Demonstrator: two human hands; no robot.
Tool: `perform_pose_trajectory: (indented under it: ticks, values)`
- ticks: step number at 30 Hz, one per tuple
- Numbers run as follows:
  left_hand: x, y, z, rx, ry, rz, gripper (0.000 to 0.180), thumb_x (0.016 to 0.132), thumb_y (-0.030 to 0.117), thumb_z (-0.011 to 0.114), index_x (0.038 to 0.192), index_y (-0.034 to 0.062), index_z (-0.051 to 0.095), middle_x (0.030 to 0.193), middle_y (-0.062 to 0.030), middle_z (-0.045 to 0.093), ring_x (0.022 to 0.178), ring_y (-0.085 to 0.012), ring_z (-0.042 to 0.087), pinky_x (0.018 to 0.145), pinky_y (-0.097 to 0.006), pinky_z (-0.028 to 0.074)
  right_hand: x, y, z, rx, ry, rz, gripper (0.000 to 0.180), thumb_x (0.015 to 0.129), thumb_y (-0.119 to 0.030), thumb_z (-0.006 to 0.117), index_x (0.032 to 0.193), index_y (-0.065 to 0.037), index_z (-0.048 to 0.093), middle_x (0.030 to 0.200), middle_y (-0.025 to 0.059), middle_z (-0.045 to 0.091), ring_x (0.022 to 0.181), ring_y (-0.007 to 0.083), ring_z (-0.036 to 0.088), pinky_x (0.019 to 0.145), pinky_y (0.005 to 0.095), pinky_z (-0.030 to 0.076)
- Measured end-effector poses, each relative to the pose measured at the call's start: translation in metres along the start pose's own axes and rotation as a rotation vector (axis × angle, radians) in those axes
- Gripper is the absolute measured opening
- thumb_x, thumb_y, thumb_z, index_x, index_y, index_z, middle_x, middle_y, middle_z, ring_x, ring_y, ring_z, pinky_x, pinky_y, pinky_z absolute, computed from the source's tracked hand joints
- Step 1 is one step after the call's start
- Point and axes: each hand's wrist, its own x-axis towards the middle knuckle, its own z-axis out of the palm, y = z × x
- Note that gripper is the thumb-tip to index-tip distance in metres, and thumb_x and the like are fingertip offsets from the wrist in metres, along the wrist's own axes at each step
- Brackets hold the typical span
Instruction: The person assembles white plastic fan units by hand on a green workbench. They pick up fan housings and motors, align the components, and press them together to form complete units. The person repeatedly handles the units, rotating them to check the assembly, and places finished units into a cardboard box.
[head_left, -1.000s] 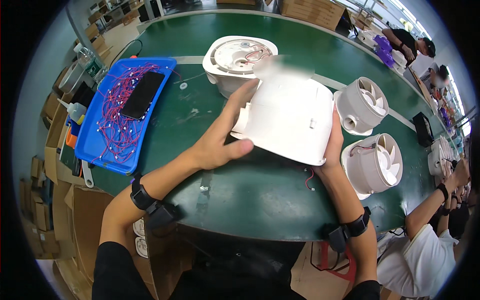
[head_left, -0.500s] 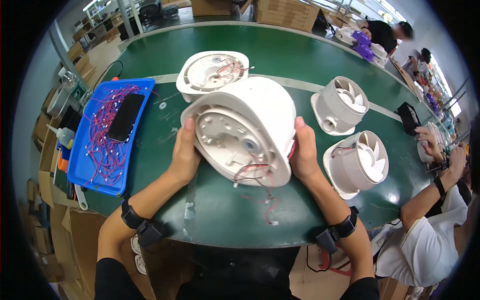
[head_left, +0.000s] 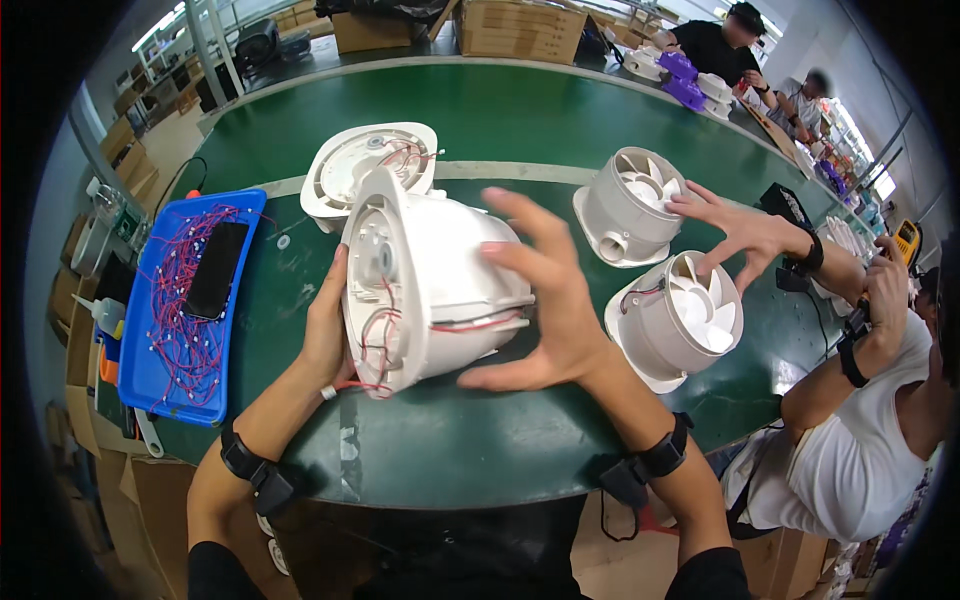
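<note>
A white plastic fan housing (head_left: 465,265) is tilted on its side before me, its oval base turned to the left. Red and black wires (head_left: 375,345) hang from the base, and another pair runs along the housing's side. My left hand (head_left: 328,315) grips the base's rim, with part of the fingers hidden behind it. At the housing's right side, my right hand (head_left: 555,310) is open with spread fingers, slightly blurred; whether its fingertips touch the surface I cannot tell. Behind stands a similar white housing (head_left: 325,190) with its wired base facing up.
To the left, a blue tray (head_left: 222,385) holds tangled red wires and a black phone (head_left: 216,270). Two housings with fan blades, one farther (head_left: 625,215) and one nearer (head_left: 665,335), stand at right. A co-worker's hand (head_left: 745,235) reaches over them. A small white ring (head_left: 283,241) lies on the green table.
The housing has turned so its base faces left instead of toward me. My right hand has let go and spread its fingers. The co-worker's hand has come over the bladed housings.
</note>
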Motion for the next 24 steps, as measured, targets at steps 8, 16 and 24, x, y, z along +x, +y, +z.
perform_pose_trajectory:
  ticks: [8,16,24]
  values:
    - [-0.005,-0.005,-0.005,0.165,0.088,-0.006,0.078,0.09,0.062,0.034,0.133,-0.0018,0.046,0.116,-0.0198,0.062,0.099,-0.0239,0.064,0.089,-0.037,0.051,-0.013,0.011,-0.001,0.031,0.003,0.206,0.107,0.053,-0.043,0.089,0.137,0.002,0.04,0.131,0.0227,0.051,0.118,0.0377,0.053,0.1,0.0411,0.041]
    - [-0.005,-0.01,-0.016,0.808,-0.171,0.438,0.076,0.085,0.05,0.06,0.135,-0.0035,0.043,0.11,-0.0128,0.048,0.077,-0.0146,0.052,0.061,-0.026,0.047,-0.026,0.018,0.014,0.555,0.282,0.648,0.098,0.077,-0.059,0.068,0.142,0.001,0.026,0.135,0.0182,0.042,0.127,0.0255,0.041,0.106,0.0374,0.031]
    - [-0.01,-0.013,-0.007,0.835,-0.188,0.441,0.103,0.075,0.035,0.076,0.147,-0.0033,0.012,0.143,-0.0223,0.032,0.134,-0.0289,0.034,0.111,-0.04,0.028,-0.028,0.009,0.019,0.62,0.114,0.725,0.104,0.074,-0.054,0.075,0.145,-0.004,0.018,0.139,0.0172,0.037,0.13,0.0272,0.037,0.107,0.0386,0.03]
